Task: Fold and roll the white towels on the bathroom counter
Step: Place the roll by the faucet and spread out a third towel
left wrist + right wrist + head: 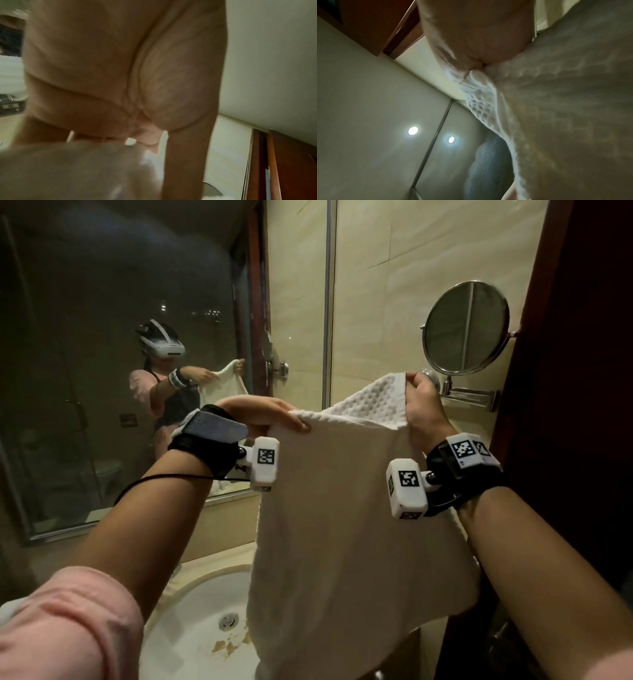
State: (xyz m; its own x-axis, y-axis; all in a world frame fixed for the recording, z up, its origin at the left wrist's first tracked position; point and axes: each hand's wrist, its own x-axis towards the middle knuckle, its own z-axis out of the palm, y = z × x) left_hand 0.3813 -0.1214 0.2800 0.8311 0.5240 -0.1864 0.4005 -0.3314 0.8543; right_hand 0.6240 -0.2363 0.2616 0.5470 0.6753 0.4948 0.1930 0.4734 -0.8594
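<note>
A white waffle-textured towel (pixel 342 525) hangs in the air over the counter, held up by its top edge. My left hand (pixel 274 414) grips the top left corner, thumb on the near side of the cloth. My right hand (pixel 419 398) pinches the top right corner, raised a little higher. The lower part of the towel drapes down over the sink's right side. In the left wrist view my palm (pixel 120 67) fills the frame with blurred towel (pixel 77 169) below it. In the right wrist view my fingers (pixel 471 47) pinch the towel's edge (pixel 479 97).
A white sink (pixel 191 628) with a drain and brown stains lies below the towel. A large wall mirror (pixel 120 354) at the left reflects the person. A round swivel mirror (pixel 466 326) on an arm juts from the right wall, close behind my right hand. Dark wooden door frame (pixel 565 371) at right.
</note>
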